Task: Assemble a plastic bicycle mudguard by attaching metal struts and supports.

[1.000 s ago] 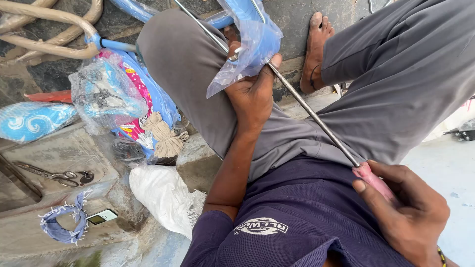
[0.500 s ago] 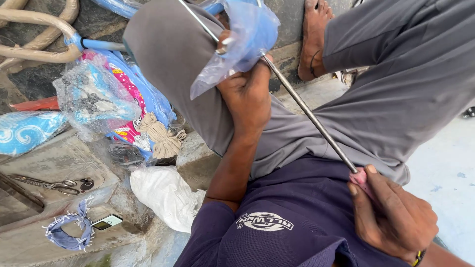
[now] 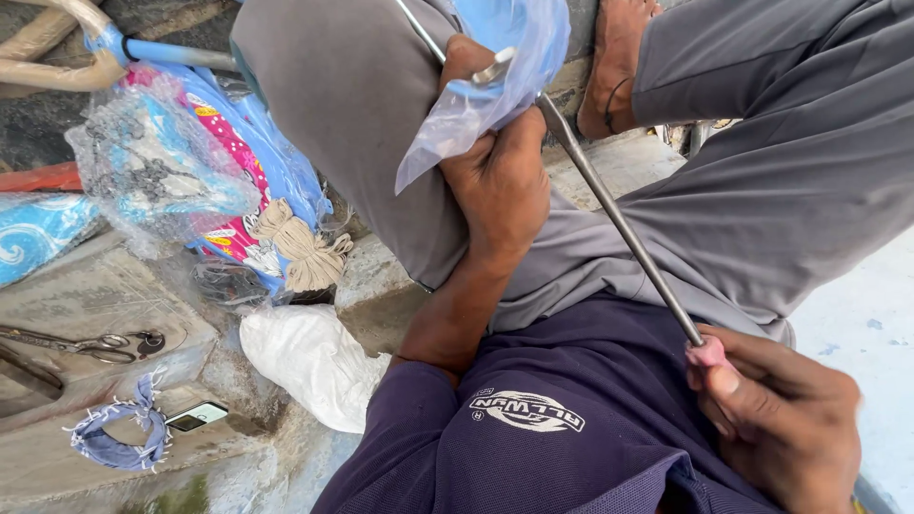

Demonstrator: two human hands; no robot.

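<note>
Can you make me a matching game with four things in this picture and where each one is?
Things:
1. metal rod
2. scissors
3. white bag
4. clear plastic bag

Places:
A. lying flat on the stone step at the far left
B. held at its pink end by the right hand
C. gripped by the left hand against the knee
D. on the ground beside the stone block

Pairs: 1-B, 2-A, 3-D, 4-C

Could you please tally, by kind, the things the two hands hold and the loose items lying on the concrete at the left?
Metal rod: 1
Clear plastic bag: 1
Scissors: 1
Blue cloth ring: 1
White sack: 1
Total: 5
</note>
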